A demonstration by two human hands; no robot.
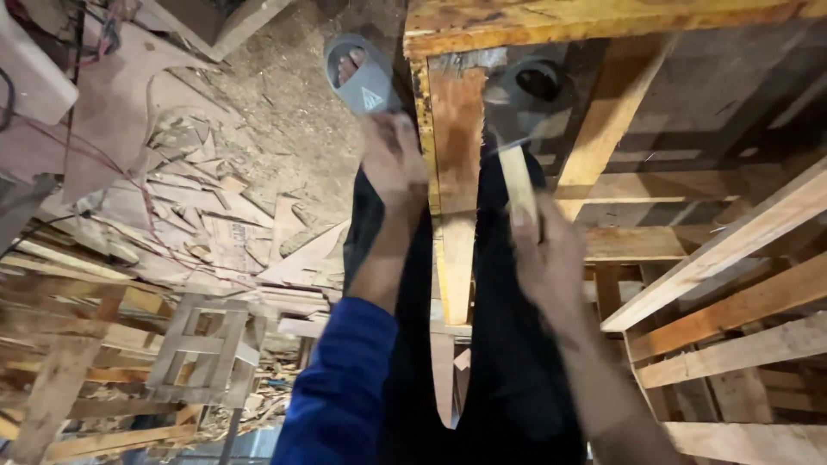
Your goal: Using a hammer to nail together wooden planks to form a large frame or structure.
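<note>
My right hand (547,250) grips the pale wooden handle of a hammer (519,185). Its grey head (510,116) is blurred and lies against the right edge of an orange-stained wooden plank (457,172). My left hand (392,159), on a blue-sleeved arm (345,379), is curled at the plank's left edge near its upper end. Whether the fingers pinch anything is hidden. The plank joins a thick yellow-stained beam (603,21) across the top. My feet in grey slide sandals (362,77) stand on either side of the plank.
Slatted pallet frames (732,301) of pale wood fill the right side. More pallets and a small slatted piece (202,353) lie at lower left. Plywood offcuts and scraps (198,198) cover the dusty floor (293,95).
</note>
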